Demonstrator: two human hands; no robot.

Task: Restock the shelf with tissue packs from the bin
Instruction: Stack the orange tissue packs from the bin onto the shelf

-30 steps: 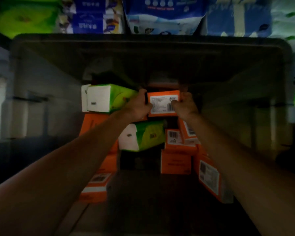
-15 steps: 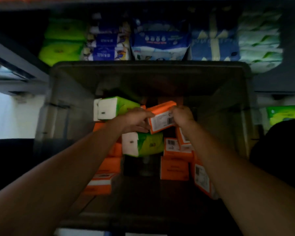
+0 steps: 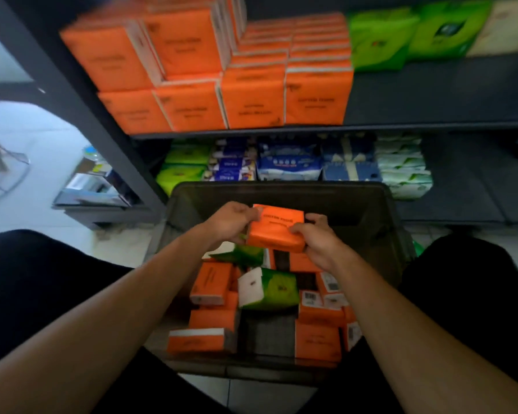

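An orange tissue pack [image 3: 277, 230] hangs above the dark bin [image 3: 281, 192], printed face up. My left hand [image 3: 232, 221] grips its left end and my right hand [image 3: 316, 239] grips its right end. Inside the bin lie several orange packs [image 3: 211, 282] and two green packs [image 3: 269, 289]. The upper shelf [image 3: 431, 94] carries stacked orange packs [image 3: 253, 97] on its left part and green packs [image 3: 380, 40] further right.
A lower shelf behind the bin holds green [image 3: 183, 174], blue [image 3: 289, 165] and white-green packs [image 3: 402, 168]. A dark shelf post [image 3: 81, 100] slants down the left side. My dark-clad knees [image 3: 39, 291] flank the bin. White floor lies to the left.
Both hands have lifted the orange pack out of the bin and turned its printed face up. The view has tilted up, so the upper shelf with orange packs now shows.
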